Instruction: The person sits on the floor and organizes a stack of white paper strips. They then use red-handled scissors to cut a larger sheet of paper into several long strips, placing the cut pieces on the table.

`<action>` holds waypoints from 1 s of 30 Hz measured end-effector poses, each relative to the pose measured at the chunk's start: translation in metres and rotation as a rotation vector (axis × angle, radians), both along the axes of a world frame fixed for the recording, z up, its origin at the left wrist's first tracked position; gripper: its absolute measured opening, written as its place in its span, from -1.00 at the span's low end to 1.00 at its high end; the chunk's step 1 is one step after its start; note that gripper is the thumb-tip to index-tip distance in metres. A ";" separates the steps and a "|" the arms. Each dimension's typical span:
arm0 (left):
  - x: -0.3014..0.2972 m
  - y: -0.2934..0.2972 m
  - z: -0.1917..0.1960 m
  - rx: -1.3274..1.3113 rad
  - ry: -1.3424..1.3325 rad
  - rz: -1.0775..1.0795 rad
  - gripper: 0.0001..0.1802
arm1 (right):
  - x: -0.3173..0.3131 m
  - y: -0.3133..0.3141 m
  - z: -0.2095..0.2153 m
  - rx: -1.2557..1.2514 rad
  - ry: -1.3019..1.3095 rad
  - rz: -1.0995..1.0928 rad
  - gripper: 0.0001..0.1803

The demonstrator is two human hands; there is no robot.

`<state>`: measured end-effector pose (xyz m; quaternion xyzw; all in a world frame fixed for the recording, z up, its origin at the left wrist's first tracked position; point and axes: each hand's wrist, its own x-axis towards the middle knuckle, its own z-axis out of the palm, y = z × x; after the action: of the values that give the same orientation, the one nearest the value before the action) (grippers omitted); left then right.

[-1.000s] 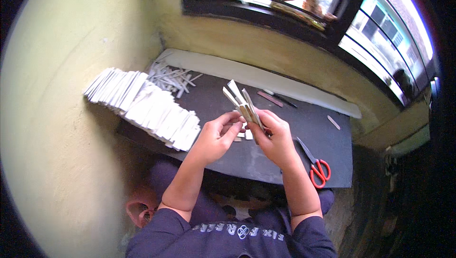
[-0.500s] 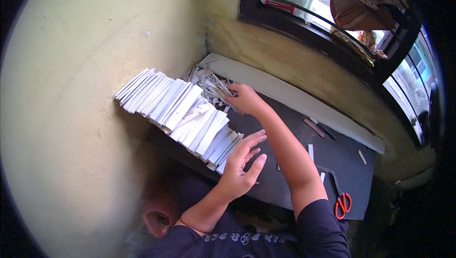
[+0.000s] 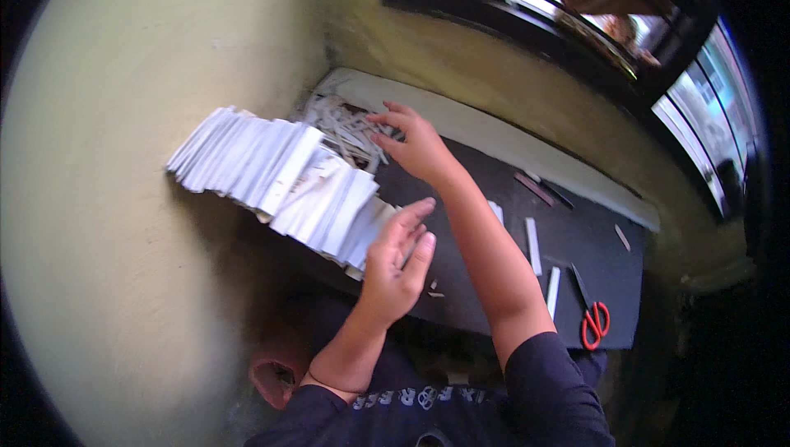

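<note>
A long row of white folded paper-like strips (image 3: pixel 271 171) stands packed on edge along the left of the dark tabletop (image 3: pixel 461 299). My left hand (image 3: pixel 395 262) is at the row's near end, thumb and fingers apart, with nothing visible in it; whether it touches the strips I cannot tell. Behind the row lies a heap of thin white scraps (image 3: pixel 341 122). Over the right edge of that heap, my right hand (image 3: pixel 411 143) is open with its fingers spread and holds nothing that I can see.
Scissors with red handles (image 3: pixel 594 324) lie near the table's right front. Loose white strips (image 3: pixel 533 245) rest beside my right forearm. Toward the back are a brownish-pink flat stick (image 3: pixel 534 188) and a dark slim tool (image 3: pixel 559 194). A white board (image 3: pixel 494 134) runs along the wall.
My right hand has let go of thin scraps onto the heap and its fingers have spread. My left hand stays near the row's end. The whole view has shifted a little.
</note>
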<state>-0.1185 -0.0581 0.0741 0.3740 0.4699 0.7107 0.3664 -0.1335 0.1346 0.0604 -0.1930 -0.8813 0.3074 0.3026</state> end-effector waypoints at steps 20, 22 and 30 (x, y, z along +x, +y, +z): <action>0.061 0.052 -0.069 -0.304 0.150 -0.302 -0.58 | 0.197 -0.067 -0.042 -0.047 -0.357 -0.610 -0.53; 0.058 0.053 -0.073 -0.356 0.149 -0.363 -0.56 | 0.202 -0.065 -0.049 -0.079 -0.285 -0.607 -0.58; 0.059 0.055 -0.079 -0.415 0.197 -0.389 -0.57 | 0.214 -0.059 -0.056 -0.216 -0.207 -0.597 -0.62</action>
<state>-0.0598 -0.0026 -0.0048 0.4414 0.5579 0.4760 0.5170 0.0802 0.0755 0.0045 -0.5037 -0.7744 0.2755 0.2660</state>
